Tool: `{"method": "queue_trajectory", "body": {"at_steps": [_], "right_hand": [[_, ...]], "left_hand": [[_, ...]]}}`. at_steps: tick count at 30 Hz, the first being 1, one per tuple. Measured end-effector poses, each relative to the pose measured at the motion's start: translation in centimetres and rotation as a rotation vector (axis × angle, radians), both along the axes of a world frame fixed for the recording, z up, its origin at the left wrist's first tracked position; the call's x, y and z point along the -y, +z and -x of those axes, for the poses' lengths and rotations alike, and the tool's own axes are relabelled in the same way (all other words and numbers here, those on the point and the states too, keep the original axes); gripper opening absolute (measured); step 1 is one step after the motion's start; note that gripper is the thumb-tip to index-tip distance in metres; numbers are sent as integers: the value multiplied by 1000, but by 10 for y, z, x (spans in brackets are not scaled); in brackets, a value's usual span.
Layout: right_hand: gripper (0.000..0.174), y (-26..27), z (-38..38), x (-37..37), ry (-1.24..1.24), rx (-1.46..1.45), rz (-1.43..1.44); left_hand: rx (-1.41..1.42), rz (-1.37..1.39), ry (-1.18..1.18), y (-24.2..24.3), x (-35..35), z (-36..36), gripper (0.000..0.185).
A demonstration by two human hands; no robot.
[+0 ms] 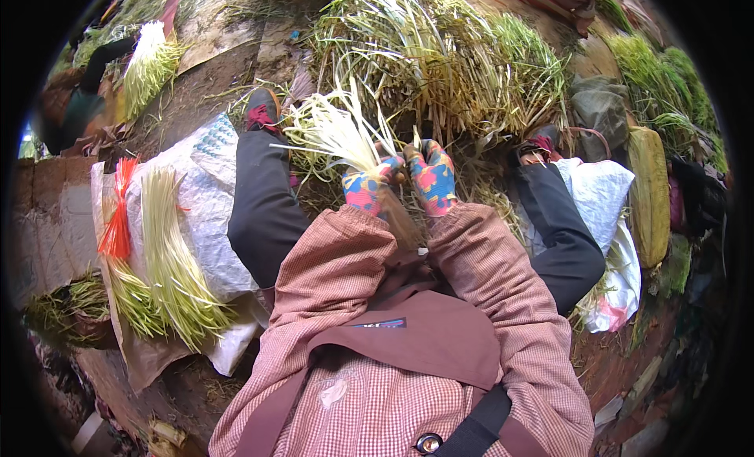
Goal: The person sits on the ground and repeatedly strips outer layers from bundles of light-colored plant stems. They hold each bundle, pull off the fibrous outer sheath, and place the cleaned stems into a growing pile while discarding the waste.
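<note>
My left hand (370, 185), in a blue, pink and yellow patterned glove, grips a bunch of pale chive-like stalks (336, 127). Their whitish ends fan out up and to the left. Close beside it is my right hand (433, 173), in a matching glove, its fingers curled. A short yellowish-brown piece of stalk (417, 138) sticks up from between those fingers. Both hands are held between my spread legs, above my brown apron (406, 333). Just beyond them lies a large heap of uncleaned green and straw-coloured stalks (447, 62).
On my left, a white plastic sheet (206, 192) bears sorted stalks (171, 245) and red ties (121, 204). A yellow block-like object (648, 198) and a white sack (595, 183) are on my right. Another person (88, 98) sits at far left near a pale bundle (150, 68).
</note>
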State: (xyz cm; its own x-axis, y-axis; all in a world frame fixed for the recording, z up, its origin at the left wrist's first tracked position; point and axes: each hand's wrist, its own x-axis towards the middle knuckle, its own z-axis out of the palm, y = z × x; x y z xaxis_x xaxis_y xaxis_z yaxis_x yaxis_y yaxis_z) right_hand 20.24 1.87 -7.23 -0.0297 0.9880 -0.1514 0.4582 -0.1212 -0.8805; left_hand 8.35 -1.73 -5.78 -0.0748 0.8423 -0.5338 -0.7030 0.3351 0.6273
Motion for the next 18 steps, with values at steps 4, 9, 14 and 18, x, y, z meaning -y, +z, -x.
{"method": "queue_trajectory", "body": {"at_steps": [4, 9, 14, 18], "right_hand": [[19, -42, -34, -4, 133, 704, -177], [14, -89, -138, -49, 284, 1226, 95], [25, -46, -195, -72, 290, 1293, 164], [26, 10, -106, -50, 384, 13, -18]], "left_hand": [[420, -37, 68, 14, -3, 33, 31], [417, -325, 118, 36, 22, 99, 32], [196, -182, 112, 46, 19, 90, 30], [-138, -3, 33, 51, 12, 63, 40]]}}
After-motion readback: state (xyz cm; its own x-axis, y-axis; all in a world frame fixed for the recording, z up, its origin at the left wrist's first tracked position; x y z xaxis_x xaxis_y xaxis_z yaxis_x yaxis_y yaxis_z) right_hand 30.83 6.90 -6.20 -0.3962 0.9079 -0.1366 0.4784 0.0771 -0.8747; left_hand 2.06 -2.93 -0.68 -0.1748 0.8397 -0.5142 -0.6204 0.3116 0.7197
